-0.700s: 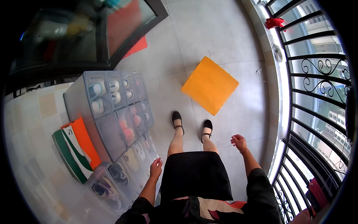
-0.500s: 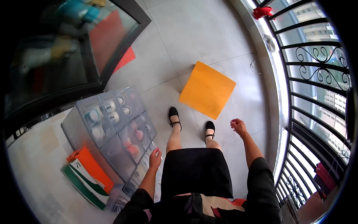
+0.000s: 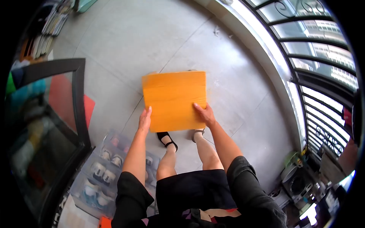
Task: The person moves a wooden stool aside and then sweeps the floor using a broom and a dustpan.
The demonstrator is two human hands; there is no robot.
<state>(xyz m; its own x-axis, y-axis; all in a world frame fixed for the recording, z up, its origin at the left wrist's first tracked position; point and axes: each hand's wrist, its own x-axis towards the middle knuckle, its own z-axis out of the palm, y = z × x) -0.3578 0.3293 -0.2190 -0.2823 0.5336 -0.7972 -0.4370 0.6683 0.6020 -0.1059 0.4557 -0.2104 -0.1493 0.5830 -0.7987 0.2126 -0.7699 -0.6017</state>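
Note:
A yellow square-topped stool (image 3: 175, 98) is in front of my feet, seen from above, with its legs almost wholly hidden under the seat. My left hand (image 3: 145, 120) grips the left edge near the front corner, fingers out of sight along the side. On the right edge my right hand (image 3: 206, 114) is closed, its thumb lying on the seat top and the other fingers hidden beneath. I cannot tell whether the stool's legs touch the floor.
To the left stand clear stacked shoe boxes (image 3: 102, 174) beside a dark-framed glass door (image 3: 80, 106). A red sheet (image 3: 89, 108) lies behind the door frame. Window railings (image 3: 296, 57) run along the right. Books (image 3: 53, 22) are stacked at far left, and cluttered appliances (image 3: 300, 182) stand at lower right.
Both hands have come forward from beside my body and taken hold of the stool's sides. The stool appears turned square to me and nearer. The view has swung round.

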